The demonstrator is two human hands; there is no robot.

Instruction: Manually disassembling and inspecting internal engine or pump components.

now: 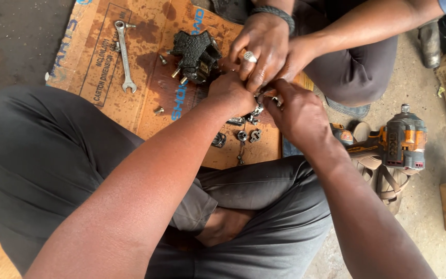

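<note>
Fingers of the left hand [232, 93] and right hand [296, 111] are curled together over a small metal part [262, 96]; each hand's grip is hidden, so I cannot tell what each clasps. A co-worker's hands [267, 49] press on the same part from the far side. The part sits above the stained cardboard sheet [150, 98]. Just near it lie loose metal fittings [241, 135]. Far left: black greasy housing [197, 54], then a spanner [124, 54]. Right, on the floor: a cordless impact driver [396, 142].

A repair workshop floor is indicated: oil-stained cardboard [156, 98] is spread on concrete, a spanner [124, 56] at eleven o'clock, a cordless impact driver [396, 142] at three.
</note>
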